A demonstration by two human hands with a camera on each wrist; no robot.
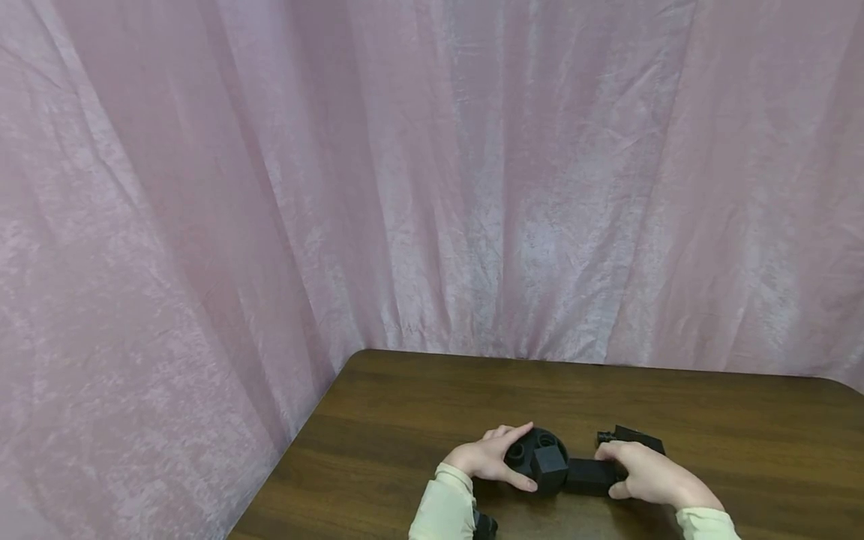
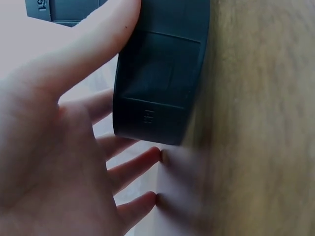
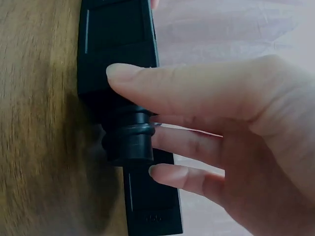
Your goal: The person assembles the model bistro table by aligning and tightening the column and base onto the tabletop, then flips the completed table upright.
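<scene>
Hanging creased, a velvety pink curtain (image 1: 540,187) backs a wood-grained table (image 1: 418,397), where the left hand (image 1: 489,456), fingers spread, grips a round black piece (image 1: 529,454); beside it, the right hand (image 1: 649,474) pinches a rectangular black block (image 1: 589,477) with a ridged cylindrical end (image 3: 130,140).

Matt plastic by the left fingers (image 2: 135,169), that disc (image 2: 162,73), smooth with faintly raised marks! Over to the right fingers (image 3: 192,145): another matt plastic bar (image 3: 115,39), its ridged peg (image 3: 135,142) catching light. Beneath them, smooth, grained wood table (image 1: 405,420); beyond, crushed-velvet cloth curtain (image 1: 472,187), softly shiny.
</scene>
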